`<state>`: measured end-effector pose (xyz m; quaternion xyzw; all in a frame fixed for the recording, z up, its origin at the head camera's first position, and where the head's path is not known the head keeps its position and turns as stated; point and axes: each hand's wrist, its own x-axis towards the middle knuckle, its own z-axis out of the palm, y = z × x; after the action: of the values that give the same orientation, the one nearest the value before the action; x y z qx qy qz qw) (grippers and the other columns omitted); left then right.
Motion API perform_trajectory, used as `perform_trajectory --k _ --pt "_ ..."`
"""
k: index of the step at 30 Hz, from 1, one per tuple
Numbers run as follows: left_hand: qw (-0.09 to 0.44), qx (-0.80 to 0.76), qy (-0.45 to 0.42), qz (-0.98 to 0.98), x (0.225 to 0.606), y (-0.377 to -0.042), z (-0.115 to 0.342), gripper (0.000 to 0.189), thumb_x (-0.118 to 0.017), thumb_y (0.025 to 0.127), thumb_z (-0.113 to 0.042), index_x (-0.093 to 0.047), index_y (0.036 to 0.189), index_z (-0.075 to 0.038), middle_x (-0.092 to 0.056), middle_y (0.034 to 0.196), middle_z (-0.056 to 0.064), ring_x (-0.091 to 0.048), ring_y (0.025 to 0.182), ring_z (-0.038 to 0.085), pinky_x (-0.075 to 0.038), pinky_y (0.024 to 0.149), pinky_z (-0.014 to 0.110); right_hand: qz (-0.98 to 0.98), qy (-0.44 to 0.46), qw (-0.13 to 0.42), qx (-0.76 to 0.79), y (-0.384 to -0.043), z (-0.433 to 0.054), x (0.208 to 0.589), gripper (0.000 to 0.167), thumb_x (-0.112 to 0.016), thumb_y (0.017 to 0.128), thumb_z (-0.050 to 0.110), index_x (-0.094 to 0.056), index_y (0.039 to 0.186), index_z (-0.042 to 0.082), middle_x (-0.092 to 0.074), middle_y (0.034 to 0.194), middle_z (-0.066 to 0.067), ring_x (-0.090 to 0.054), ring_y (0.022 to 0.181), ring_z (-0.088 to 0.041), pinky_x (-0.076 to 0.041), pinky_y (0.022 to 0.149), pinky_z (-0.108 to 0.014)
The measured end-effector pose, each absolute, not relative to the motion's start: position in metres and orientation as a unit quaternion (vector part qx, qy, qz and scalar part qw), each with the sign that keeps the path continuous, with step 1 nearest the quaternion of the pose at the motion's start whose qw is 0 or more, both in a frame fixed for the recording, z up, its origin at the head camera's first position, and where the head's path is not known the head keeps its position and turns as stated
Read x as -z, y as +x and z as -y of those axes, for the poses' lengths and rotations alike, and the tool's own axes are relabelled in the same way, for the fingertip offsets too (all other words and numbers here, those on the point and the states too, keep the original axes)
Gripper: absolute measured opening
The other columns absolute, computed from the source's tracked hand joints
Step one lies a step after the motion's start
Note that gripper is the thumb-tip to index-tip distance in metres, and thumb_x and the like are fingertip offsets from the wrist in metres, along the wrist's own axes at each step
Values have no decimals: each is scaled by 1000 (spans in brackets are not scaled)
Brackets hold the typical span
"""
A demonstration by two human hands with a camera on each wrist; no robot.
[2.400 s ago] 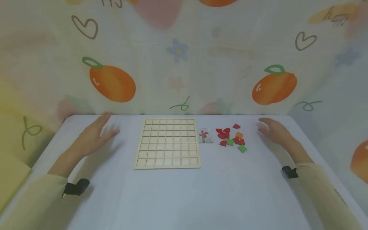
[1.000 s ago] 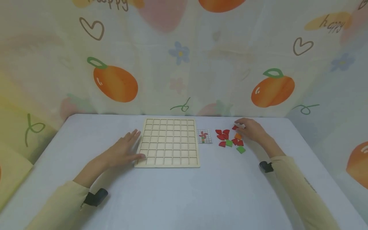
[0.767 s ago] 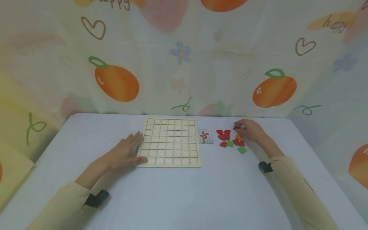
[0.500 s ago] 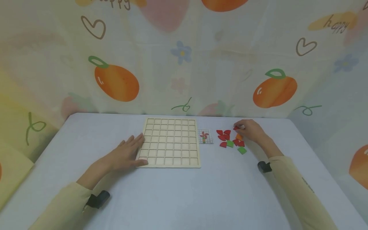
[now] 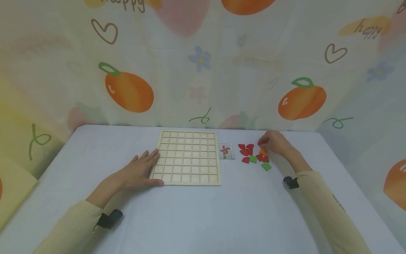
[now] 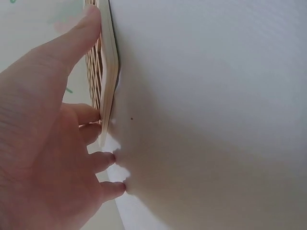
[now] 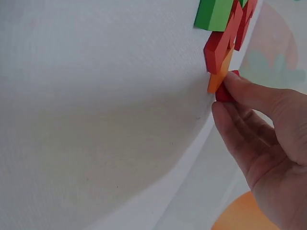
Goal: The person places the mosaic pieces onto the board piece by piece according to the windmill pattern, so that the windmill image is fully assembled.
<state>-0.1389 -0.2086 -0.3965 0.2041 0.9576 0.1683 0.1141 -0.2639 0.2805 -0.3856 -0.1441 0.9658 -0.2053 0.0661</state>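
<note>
In the head view my left hand (image 5: pixel 137 173) rests at the left side of a pale wooden grid board (image 5: pixel 187 160). Its thumb lies at the near left corner, while the fingers reach up along the left rim. The left wrist view shows the thumb (image 6: pixel 85 34) against the board's edge and the fingers spread, two fingertips down on the table. Over on the right, my right hand (image 5: pixel 276 143) pinches a red quarter-circle tile (image 7: pixel 224 93) between thumb and fingers. An orange square tile (image 5: pixel 263 151) lies directly beside that red one.
Several red tiles (image 5: pixel 244 152) and two green tiles, one of them (image 5: pixel 266 166) nearest me, lie loose right of the board. A small pattern card (image 5: pixel 226 151) with a flower picture sits against the board's right edge. Behind the white table (image 5: pixel 190 215) hangs a fruit-print cloth (image 5: pixel 234 70).
Both hands have come inward from the table's sides. The left has settled on the board's left edge, sliding slightly nearer me; the right has reached the far red tile and taken hold of it.
</note>
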Motion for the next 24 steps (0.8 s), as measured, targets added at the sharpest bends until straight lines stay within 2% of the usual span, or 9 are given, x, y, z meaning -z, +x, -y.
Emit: perform_trajectory --k 11,24 --pt "120 -175 199 -957 399 -141 209 113 -68 77 -68 -23 152 5 -17 161 21 -14 144 51 -11 111 69 -966 -159 60 195 -262 -281 381 27 -68 90 2 -69 117 -1 -66 106 -17 -60 98 -32 -55 85 -44" --pt "128 -176 191 -957 403 -144 210 115 -68 76 -68 -21 153 4 -14 162 19 -11 145 49 -8 112 69 -964 -158 60 207 -260 -270 371 22 -68 92 6 -70 113 0 -69 106 -17 -62 101 -33 -55 87 -45"
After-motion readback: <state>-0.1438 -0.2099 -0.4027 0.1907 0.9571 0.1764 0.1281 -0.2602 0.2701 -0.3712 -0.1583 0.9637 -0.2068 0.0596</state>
